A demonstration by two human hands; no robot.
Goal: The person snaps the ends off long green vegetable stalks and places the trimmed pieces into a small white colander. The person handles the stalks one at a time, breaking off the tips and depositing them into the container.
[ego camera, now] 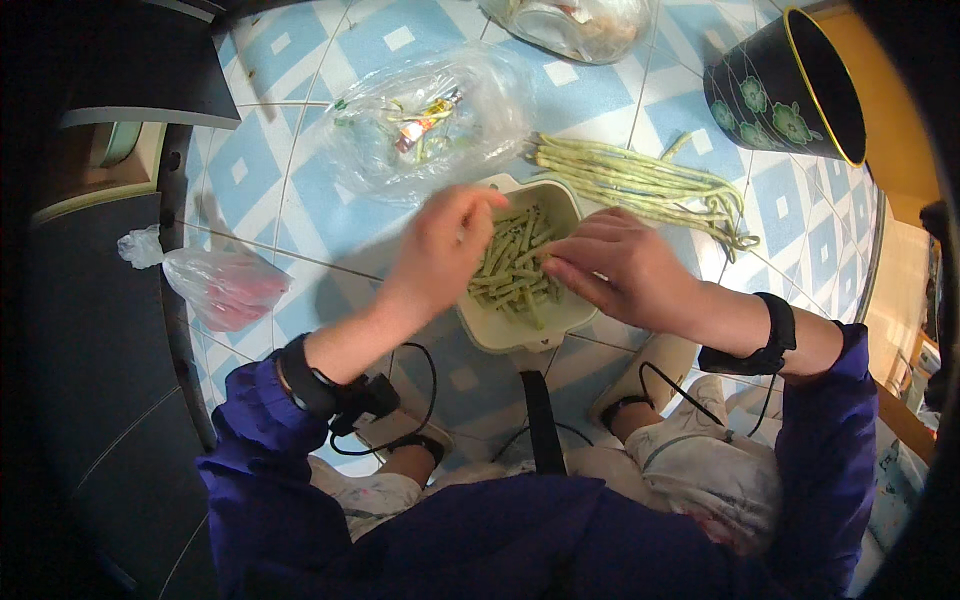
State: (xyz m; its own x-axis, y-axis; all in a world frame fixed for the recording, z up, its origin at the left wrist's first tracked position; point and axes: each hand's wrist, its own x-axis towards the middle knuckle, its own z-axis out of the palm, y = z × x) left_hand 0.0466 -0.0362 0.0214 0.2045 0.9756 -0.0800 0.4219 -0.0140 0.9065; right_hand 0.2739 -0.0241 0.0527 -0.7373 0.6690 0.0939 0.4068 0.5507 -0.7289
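Observation:
A pale plastic basin rests on the tiled floor before me, with many short pieces of long green bean in it. Above its right side, my right hand pinches a piece of green bean between thumb and fingers. My left hand is blurred over the basin's left rim, its fingers curled; whether anything is in them I cannot tell. Just beyond the basin lies a bundle of whole long beans, stretching to the right.
A spread clear plastic bag with scraps lies beyond the basin. A tied bag with pink contents sits left, beside dark cabinets. A black flowered bin stands far right; another clear bag is at the top.

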